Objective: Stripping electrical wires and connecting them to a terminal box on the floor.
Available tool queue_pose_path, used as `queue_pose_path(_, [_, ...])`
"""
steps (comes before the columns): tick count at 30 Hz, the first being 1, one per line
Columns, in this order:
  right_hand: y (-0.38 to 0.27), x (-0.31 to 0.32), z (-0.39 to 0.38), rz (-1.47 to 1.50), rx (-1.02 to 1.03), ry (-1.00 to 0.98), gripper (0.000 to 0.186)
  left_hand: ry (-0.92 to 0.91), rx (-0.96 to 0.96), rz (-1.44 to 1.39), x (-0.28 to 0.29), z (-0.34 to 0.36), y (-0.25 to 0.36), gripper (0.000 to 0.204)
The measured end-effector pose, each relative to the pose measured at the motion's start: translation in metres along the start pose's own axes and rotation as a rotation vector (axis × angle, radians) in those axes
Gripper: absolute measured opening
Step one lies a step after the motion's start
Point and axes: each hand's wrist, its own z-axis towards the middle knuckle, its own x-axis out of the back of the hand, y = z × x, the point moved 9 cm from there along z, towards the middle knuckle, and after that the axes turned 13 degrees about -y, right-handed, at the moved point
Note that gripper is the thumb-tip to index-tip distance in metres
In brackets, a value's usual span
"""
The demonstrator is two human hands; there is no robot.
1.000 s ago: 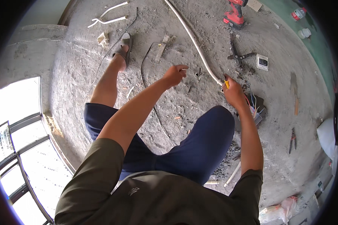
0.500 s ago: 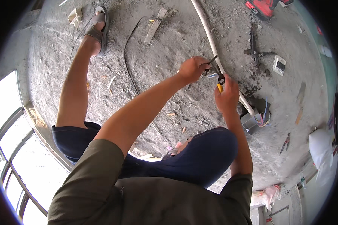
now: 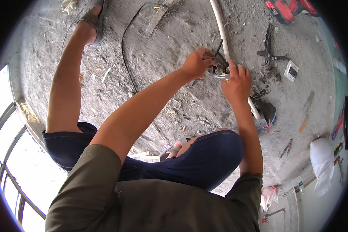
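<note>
Dark olive short-sleeved shirt (image 3: 154,205); navy shorts (image 3: 199,164); grey-brown strapped sandals (image 3: 88,18); hands (image 3: 197,64) bare.

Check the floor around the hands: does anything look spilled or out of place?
Yes: dark crumbs lie scattered on the grey floor right of the white pipe, like a small spill. Close by, coloured wires stick out loosely from a grey box.

Peering down from the head now, fisheye-wide, above the grip: over the shirt (image 3: 154,208), nearest of all, on to left hand (image 3: 198,63) and right hand (image 3: 237,83), across floor (image 3: 193,31) beyond, catching windows (image 3: 31,170) well left of the grip.
</note>
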Motion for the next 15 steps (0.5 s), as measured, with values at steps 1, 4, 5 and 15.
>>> queue_pose_path(1, [-0.006,0.002,0.002,-0.031,0.020,0.004,0.064,-0.001,0.026,-0.016,0.001,0.000,-0.003,0.025])
queue_pose_path(4, [-0.019,0.008,0.006,-0.051,0.067,0.023,0.063,-0.008,0.040,-0.002,0.003,0.001,-0.002,0.023])
queue_pose_path(5, [-0.019,0.007,0.009,-0.052,0.069,0.020,0.063,-0.006,0.041,-0.005,0.004,0.001,-0.003,0.023])
queue_pose_path(15, [-0.027,0.007,0.010,-0.108,0.130,0.130,0.056,-0.054,-0.022,-0.126,0.007,0.002,-0.005,0.019])
